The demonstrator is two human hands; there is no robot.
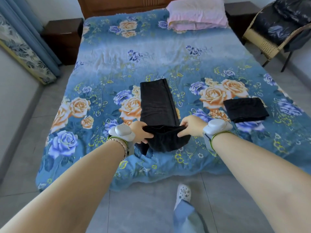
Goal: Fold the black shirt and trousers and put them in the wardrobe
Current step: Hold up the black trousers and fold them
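Black trousers (157,105) lie lengthwise on the bed, legs together and pointing toward the headboard. Their waist end is bunched and lifted a little near the bed's foot. My left hand (140,132) pinches the left corner of that waist end. My right hand (191,126) pinches the right corner. A folded black shirt (245,109) rests flat as a small rectangle to the right of the trousers, apart from both hands.
The bed (151,52) has a blue floral cover. A pink pillow (196,13) lies at its head. Dark nightstands (63,39) flank it. A wicker chair (276,36) with dark clothing stands at the right. Blue curtains hang at the left. My foot in a white clog (183,194) stands on grey tiles.
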